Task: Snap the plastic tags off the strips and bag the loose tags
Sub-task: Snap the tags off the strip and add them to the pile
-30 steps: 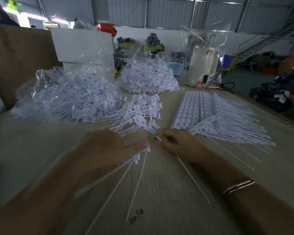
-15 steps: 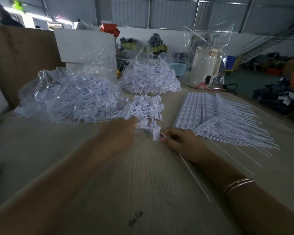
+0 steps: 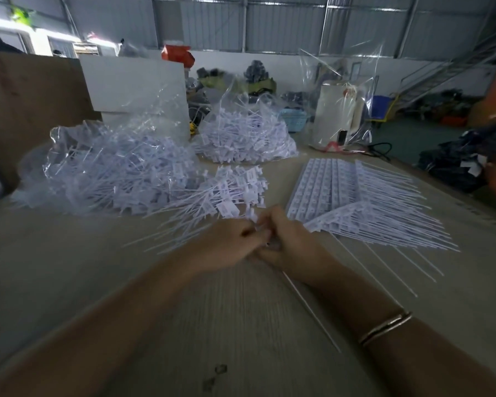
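While both hands met just in front of the loose pile (image 3: pixel 235 190), the left hand (image 3: pixel 226 245) and right hand (image 3: pixel 287 242) pinched one small white tag (image 3: pixel 262 232) between their fingertips, its thin tail (image 3: pixel 309 308) trailing back from the pile. It looked light, springy and slick — best gripped at the flat head, close to the joint. Uncut strips (image 3: pixel 341 196) lay right of the pile, a filled bag (image 3: pixel 112 167) left of it.

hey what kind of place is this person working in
Probably a factory or warehouse packing floor: corrugated metal walls, a metal staircase, and a worktable with clear bags of plastic tags beside uncut strips.
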`<act>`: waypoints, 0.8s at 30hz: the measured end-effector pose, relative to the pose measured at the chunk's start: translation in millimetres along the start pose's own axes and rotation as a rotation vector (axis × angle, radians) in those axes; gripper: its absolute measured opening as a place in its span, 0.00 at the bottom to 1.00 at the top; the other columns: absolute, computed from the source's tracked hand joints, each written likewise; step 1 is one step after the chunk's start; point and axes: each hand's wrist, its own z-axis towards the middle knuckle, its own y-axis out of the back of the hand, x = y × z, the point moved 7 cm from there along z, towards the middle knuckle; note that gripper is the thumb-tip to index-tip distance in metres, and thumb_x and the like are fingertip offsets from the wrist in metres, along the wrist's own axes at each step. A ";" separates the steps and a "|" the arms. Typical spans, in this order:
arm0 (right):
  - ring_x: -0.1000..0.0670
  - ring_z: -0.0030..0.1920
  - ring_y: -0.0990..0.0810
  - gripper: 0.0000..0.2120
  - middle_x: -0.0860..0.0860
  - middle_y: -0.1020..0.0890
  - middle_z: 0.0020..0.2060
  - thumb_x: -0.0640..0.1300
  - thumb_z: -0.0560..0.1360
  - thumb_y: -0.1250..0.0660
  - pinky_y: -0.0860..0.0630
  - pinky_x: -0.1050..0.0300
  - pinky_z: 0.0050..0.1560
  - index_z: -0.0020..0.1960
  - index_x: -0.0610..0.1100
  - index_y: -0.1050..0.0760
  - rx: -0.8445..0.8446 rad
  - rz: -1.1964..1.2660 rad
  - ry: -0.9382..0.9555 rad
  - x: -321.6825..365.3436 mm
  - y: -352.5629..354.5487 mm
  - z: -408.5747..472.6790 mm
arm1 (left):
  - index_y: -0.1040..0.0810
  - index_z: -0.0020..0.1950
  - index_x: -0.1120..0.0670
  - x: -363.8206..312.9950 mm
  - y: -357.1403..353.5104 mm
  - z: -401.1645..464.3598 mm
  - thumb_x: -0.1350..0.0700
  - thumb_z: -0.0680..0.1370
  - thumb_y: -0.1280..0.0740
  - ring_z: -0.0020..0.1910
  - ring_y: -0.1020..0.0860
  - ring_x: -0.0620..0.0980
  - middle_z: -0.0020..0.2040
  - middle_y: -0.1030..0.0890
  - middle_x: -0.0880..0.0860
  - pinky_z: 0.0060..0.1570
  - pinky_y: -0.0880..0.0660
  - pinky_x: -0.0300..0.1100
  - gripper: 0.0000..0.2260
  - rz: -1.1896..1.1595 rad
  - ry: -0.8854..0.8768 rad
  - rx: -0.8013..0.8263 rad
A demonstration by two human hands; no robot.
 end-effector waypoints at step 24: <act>0.50 0.44 0.25 0.15 0.51 0.22 0.46 0.58 0.75 0.38 0.33 0.56 0.42 0.51 0.48 0.29 0.192 -0.388 0.006 26.4 -23.4 -8.7 | 0.22 0.44 0.53 49.4 17.1 -41.7 0.61 0.75 0.31 0.37 0.18 0.42 0.37 0.16 0.49 0.39 0.26 0.29 0.03 -0.377 -0.113 -0.016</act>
